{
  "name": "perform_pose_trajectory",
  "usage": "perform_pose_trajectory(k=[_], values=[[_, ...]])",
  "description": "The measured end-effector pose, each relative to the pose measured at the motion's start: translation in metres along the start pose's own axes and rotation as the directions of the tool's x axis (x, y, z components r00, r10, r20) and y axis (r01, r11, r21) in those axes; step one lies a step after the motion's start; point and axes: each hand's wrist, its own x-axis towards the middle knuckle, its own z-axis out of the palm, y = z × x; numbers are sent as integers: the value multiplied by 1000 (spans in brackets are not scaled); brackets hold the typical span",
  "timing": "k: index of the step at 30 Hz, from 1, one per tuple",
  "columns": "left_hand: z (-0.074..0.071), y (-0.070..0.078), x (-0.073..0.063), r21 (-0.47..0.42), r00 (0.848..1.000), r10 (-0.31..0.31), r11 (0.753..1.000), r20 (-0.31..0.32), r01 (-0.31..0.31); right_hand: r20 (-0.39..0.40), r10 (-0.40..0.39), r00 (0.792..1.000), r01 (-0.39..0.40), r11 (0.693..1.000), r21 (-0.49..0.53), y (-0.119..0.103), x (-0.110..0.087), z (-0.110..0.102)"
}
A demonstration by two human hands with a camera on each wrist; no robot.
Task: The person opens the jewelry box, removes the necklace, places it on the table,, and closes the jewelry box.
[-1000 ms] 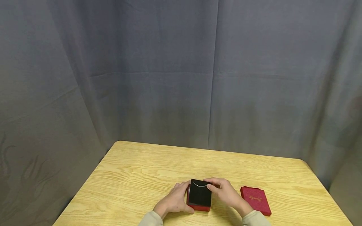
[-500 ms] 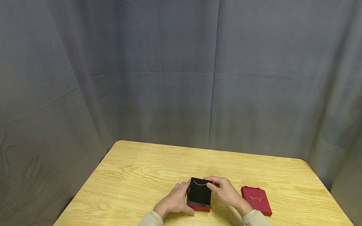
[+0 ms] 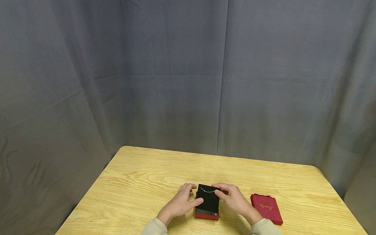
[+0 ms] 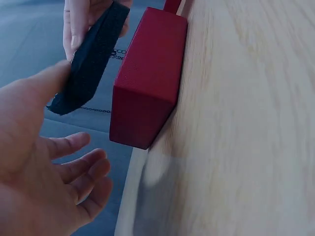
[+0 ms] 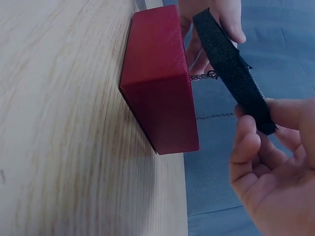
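My right hand [image 3: 235, 199] pinches a black foam insert [image 3: 208, 203] between thumb and fingers at its far right edge. The insert is lifted and tilted above an open red jewelry box [image 3: 207, 216], whose near inside shows. Across the insert's top lies a thin silver necklace [image 3: 208, 191]. In the right wrist view, its chain [image 5: 215, 116] stretches from under the insert into the box. My left hand [image 3: 180, 203] is at the insert's left, thumb tip on its face. In the left wrist view, the other fingers [image 4: 81, 172] are loosely bent with nothing in them.
A red box lid [image 3: 266, 209] with gold lettering lies on the wooden table [image 3: 141, 182], right of the box. Grey curtains [image 3: 170, 81] hang behind and at the sides.
The insert has risen and tilted in my right hand, showing more of the box's inside. My left hand has let go of the box's side and moved its thumb onto the insert.
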Motion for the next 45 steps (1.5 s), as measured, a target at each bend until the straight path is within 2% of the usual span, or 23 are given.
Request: perform_pose_trajectory(k=[4,8,12,19,23,30,34,39,42,45], values=[[-1,3,-1,25,999,24,999,-24,-23,-7,-7,1000,7,1000,4,-1,0,0],[-1,6,-1,13,999,38,999,-26,-37,-15,-15,1000,15,1000,9,-1,-1,0],[-1,8,0,-58,999,50,997,-4,-50,-28,-26,999,27,1000,12,-2,-1,1],[1,11,1,-213,1000,22,977,20,-17,-60,3,998,-2,1000,25,-7,-1,1],[5,13,2,-333,999,-8,943,32,18,-66,18,998,-18,1000,14,-6,-1,2],[10,14,3,-533,998,-42,844,43,58,-80,14,997,-13,1000,13,-5,-1,1],[10,14,3,-605,997,-37,793,67,70,-91,6,996,-6,1000,5,-13,-3,0],[13,14,3,-627,996,-31,775,84,77,-114,-3,993,2,1000,-9,-24,-5,0],[13,15,3,-634,996,-21,770,86,71,-126,-3,992,0,1000,-25,-21,-4,0],[13,15,1,-655,996,-10,753,88,66,-142,4,990,-8,1000,-25,-13,-2,0]])
